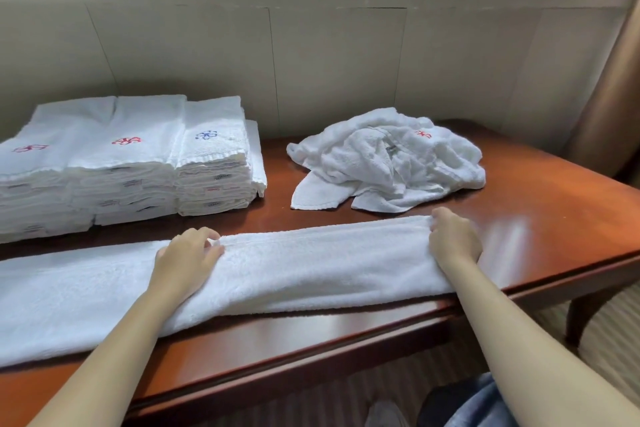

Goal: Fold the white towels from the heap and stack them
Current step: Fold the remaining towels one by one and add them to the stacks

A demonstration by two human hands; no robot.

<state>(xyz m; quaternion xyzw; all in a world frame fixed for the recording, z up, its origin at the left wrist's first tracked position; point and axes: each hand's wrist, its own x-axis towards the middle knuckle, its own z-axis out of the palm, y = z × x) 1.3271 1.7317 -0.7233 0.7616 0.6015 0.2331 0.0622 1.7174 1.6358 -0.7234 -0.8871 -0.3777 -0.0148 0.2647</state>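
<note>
Head view: the long towel is lying in a strip along the table's front edge. The left hand has its fingers curled on the far hem around the middle, and the right hand is bunched tight round the right end.

Honestly the worry is that the near side sits right on the front edge, so a sloppy pull could drag it off. The layers could also skew if one hand leads. The heap sits toward the far right corner and the stacks are far left.
</note>
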